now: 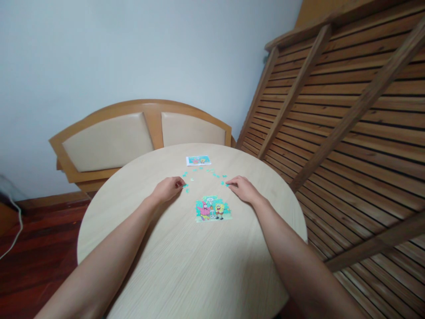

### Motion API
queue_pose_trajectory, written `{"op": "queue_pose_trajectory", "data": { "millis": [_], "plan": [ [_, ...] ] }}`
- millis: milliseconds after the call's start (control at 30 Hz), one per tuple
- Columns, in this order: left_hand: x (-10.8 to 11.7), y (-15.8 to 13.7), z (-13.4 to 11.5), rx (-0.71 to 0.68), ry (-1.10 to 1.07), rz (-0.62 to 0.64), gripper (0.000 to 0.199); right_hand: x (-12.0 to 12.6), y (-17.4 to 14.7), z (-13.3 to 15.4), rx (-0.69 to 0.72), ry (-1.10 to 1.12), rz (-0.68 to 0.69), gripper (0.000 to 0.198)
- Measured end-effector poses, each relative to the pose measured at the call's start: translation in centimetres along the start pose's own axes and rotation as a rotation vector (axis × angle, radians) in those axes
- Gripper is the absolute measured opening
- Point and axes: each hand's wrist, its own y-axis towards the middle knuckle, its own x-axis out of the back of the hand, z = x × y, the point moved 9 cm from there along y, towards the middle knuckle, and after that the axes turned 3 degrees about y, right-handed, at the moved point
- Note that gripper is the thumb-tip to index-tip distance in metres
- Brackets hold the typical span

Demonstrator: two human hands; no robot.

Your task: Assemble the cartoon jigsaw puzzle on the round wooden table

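Observation:
A partly assembled jigsaw puzzle (213, 210) with cartoon figures on a teal ground lies on the round table (186, 266), its upper edge uneven. Loose teal puzzle pieces (215, 174) are scattered in an arc beyond it. On the left side of the arc, my left hand (168, 188) is closed, thumb and fingers pinched at a small teal piece (185, 185). My right hand (245, 189) is likewise closed at the right end of the arc, its fingertips on another teal piece (227, 185). Both hands rest low over the tabletop, apart from the assembled part.
Behind the loose pieces lies a reference picture (198, 160) of the same scene. A padded wooden headboard (154, 126) stands behind the table against the wall. Slatted wooden panels (332, 133) lean at the right. A white cable (20, 221) hangs at the left.

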Motion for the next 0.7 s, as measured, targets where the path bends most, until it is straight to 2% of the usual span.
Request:
{"op": "queue_pose_trajectory", "data": {
  "millis": [233, 467, 567, 700],
  "plan": [
    [0.2, -0.1, -0.1, 0.022, 0.048, 0.005, 0.024, 0.2, 0.1, -0.9, -0.096, -0.031, -0.054, 0.027],
    [0.4, -0.2, -0.8, -0.014, 0.063, -0.024, 0.025, 0.3, 0.1, -1.1, -0.089, 0.010, -0.038, 0.023],
    [0.6, -0.4, -2.5, -0.128, 0.050, -0.079, 0.023, 0.2, 0.2, -1.5, -0.115, 0.021, -0.037, 0.021],
    [0.1, -1.7, -7.4, -0.422, -0.032, -0.065, 0.027, 0.0, 0.2, -1.5, -0.109, 0.086, -0.043, 0.016]
  ]
}}
